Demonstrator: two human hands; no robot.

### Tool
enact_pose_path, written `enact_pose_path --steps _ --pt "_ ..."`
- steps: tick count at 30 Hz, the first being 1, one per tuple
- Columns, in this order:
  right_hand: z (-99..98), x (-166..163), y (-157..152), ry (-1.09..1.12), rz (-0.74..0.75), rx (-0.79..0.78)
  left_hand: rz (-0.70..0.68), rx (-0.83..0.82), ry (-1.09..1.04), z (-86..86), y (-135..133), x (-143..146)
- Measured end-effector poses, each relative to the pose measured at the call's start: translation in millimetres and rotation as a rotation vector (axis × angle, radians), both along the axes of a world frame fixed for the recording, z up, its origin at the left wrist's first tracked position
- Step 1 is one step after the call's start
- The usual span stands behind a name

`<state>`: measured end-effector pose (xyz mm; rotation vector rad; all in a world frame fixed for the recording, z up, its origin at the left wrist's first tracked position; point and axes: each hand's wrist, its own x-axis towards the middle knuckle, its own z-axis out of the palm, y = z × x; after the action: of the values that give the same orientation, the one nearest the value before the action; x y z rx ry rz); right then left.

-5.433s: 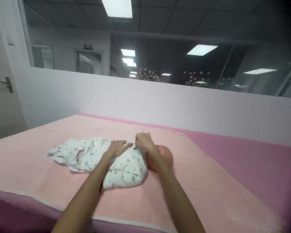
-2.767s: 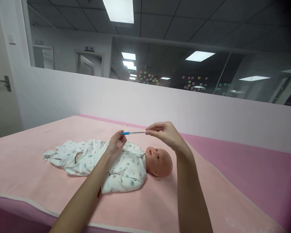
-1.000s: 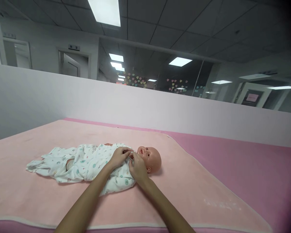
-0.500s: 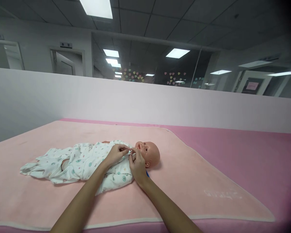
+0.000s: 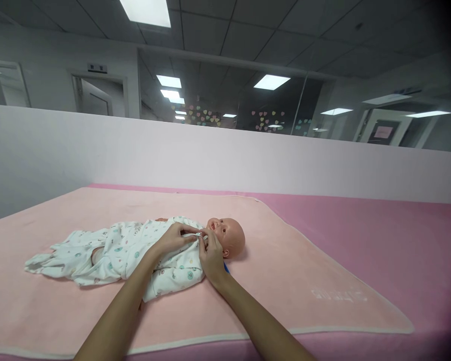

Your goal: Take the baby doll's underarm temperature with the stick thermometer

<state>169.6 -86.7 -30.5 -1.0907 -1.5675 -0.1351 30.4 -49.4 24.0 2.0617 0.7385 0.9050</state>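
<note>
A baby doll (image 5: 233, 236) lies on its back, head to the right, wearing a white romper (image 5: 126, 250) with small green and brown prints. Both hands meet at the neckline, just below the doll's chin. My left hand (image 5: 176, 237) pinches the romper's edge from the left, thumb and fingers close together. On the other side, my right hand (image 5: 212, 253) pinches the collar fabric between thumb and forefinger. The fingertips hide whatever fastener may be there. One leg of the romper gapes, showing part of the doll's leg.
Beneath the doll spreads a peach blanket (image 5: 285, 281) with a white edging, over a pink mat (image 5: 361, 225). A bit of something blue (image 5: 226, 268) shows under the doll's neck. A low white wall (image 5: 225, 158) runs along the back.
My left hand has shifted slightly left and its fingers have straightened somewhat at the neckline. My right hand keeps its pinch there. The whole view has moved a little.
</note>
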Motion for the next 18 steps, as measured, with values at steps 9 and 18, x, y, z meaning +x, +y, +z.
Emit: enact_pose_path --steps 9,18 --pt "2.1 -0.9 -3.0 0.054 0.024 0.004 -0.018 0.020 -0.038 -1.8 -1.0 1.7" --pt "0.3 -2.3 -1.2 0.137 0.038 -0.025 0.001 0.016 -0.043 -4.7 2.8 2.3"
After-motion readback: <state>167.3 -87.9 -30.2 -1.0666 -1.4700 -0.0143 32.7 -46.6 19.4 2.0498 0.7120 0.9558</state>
